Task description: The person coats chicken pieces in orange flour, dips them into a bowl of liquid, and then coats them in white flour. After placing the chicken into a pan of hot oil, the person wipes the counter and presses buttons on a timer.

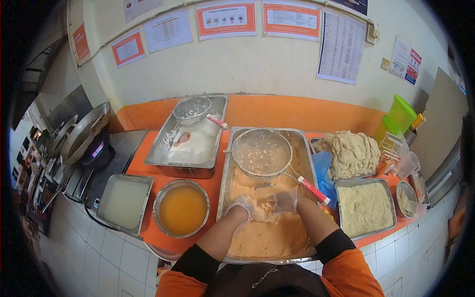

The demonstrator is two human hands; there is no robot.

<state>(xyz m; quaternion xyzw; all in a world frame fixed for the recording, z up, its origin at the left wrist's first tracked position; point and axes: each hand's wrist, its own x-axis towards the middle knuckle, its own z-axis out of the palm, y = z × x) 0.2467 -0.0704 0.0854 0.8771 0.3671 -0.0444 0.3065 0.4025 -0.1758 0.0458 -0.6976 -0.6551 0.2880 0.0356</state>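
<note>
A deep metal tray (313, 171) of orange-tinted flour (269, 240) lies before me. Both my hands wear clear plastic gloves and are down in this flour. My left hand (241, 208) and my right hand (285, 202) face each other, fingers curled in around a flour-coated piece (264, 206); flour hides its kind and part of the fingertips. Just beyond them, a round wire sieve (262, 152) with a red handle (313, 190) rests across the tray, crumbs caught in its mesh.
Back left, a tray of white flour (203, 143) holds a raw-looking meat piece (182, 139) and another sieve (192, 109). Left stand a bowl of orange liquid (182, 209) and a pan of cloudy liquid (123, 202). Right are a crumb tray (366, 208) and a pale crumbly heap (352, 154).
</note>
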